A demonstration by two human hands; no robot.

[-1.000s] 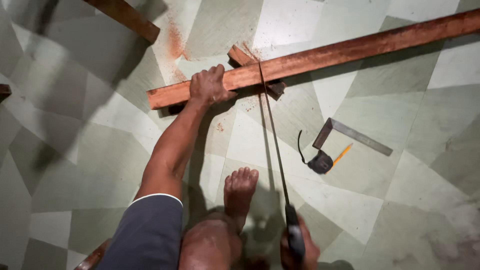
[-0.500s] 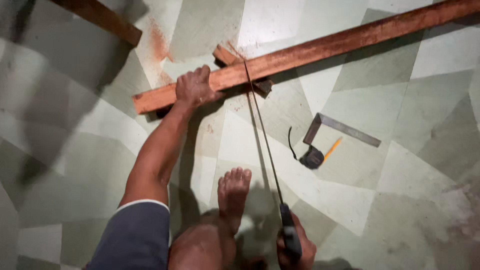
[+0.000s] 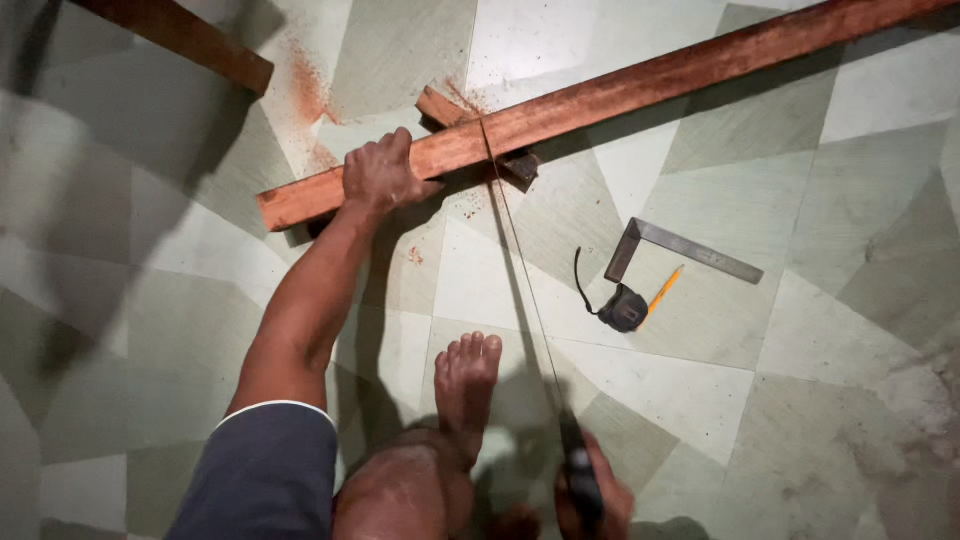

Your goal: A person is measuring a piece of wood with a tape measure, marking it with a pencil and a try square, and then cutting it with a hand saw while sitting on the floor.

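Observation:
A long reddish wooden plank [image 3: 640, 90] lies across the tiled floor, resting on a short wooden block [image 3: 445, 107]. My left hand [image 3: 380, 172] presses down on the plank near its left end. My right hand [image 3: 592, 495] grips the dark handle of a hand saw [image 3: 520, 270] at the bottom of the view. The thin blade runs up to the plank and meets it just right of my left hand. My bare foot [image 3: 465, 385] is planted on the floor between the two hands.
A metal try square [image 3: 690, 250], a black tape measure [image 3: 625, 308] and an orange pencil [image 3: 664, 290] lie on the floor to the right of the saw. Another wooden piece [image 3: 180, 35] sits at the top left. Reddish sawdust [image 3: 310, 85] marks the tiles near the plank.
The view has shifted slightly. My left hand stays on the plank and my right hand stays on the saw handle, with the blade still across the plank.

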